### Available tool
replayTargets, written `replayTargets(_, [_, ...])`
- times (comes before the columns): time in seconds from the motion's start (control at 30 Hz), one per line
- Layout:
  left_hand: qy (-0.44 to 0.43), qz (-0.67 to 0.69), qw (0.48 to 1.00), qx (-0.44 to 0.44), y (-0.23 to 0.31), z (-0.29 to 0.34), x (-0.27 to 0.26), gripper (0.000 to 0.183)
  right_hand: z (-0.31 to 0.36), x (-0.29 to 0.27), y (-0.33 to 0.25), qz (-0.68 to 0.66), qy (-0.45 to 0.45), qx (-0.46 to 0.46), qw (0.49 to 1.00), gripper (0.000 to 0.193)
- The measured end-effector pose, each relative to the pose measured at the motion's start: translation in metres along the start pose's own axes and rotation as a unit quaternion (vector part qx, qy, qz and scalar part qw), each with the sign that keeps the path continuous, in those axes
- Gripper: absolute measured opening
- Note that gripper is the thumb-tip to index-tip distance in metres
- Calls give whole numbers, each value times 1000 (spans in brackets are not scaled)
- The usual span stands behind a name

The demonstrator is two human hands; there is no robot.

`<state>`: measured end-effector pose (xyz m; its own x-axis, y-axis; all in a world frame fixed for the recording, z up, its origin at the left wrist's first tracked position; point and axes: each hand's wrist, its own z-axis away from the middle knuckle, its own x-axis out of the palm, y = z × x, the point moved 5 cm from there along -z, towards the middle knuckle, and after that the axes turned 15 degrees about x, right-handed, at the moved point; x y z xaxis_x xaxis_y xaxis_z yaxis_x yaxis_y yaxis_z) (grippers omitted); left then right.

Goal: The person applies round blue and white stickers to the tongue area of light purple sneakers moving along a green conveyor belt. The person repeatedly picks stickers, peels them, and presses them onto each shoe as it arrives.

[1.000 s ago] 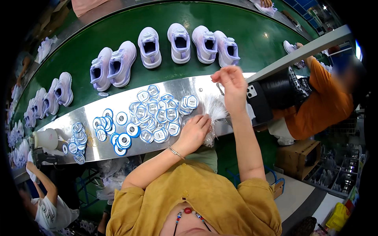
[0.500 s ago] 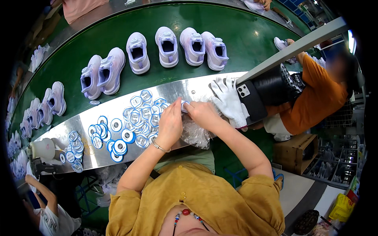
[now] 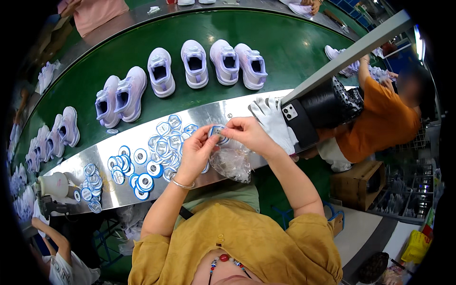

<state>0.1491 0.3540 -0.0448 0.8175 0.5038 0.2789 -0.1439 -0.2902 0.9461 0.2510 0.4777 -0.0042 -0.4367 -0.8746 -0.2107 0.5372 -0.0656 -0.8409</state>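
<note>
Above the metal ledge, my left hand (image 3: 194, 151) pinches a small white tag with a blue edge (image 3: 217, 130). The thumb and fingers of my right hand (image 3: 251, 136) grip the same tag from the other side. Just left of my left hand lies a heap of similar blue-edged tags (image 3: 163, 146), some of them under the hand's edge. Round white tags with dark centres (image 3: 145, 182) lie further left. Below my hands rests a crumpled clear plastic bag (image 3: 232, 165); what is inside is hard to make out.
Pale lilac sneakers (image 3: 194, 64) stand along the green belt (image 3: 285, 45) beyond the ledge. To the right are white gloves (image 3: 273, 121), a black phone (image 3: 300, 122) and a slanted grey bar (image 3: 351, 52). A person in orange (image 3: 380, 128) works at the right.
My hands have drawn slightly apart, and the tag between them now shows its printed face. The view has shifted a little. The person in orange has moved an arm.
</note>
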Motion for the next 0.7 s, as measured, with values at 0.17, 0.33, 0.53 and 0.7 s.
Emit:
replayTargets(0.17, [97,80,991,-50,6,2,-18,11,0,20,-2,-1,63,-42,997,17])
replayTargets(0.33, [114,45,992,-38,8,11,-39,9,-14,43,4,-41,35,-31,998,12])
replayTargets(0.53, [153,36,987,-44,2,24,-62,8,-25,68,11,-92,-10,4,996,9])
replayTargets(0.7, [146,-59,988,7,-3,33,-85,10,-37,73,15,-80,12,21,997,9])
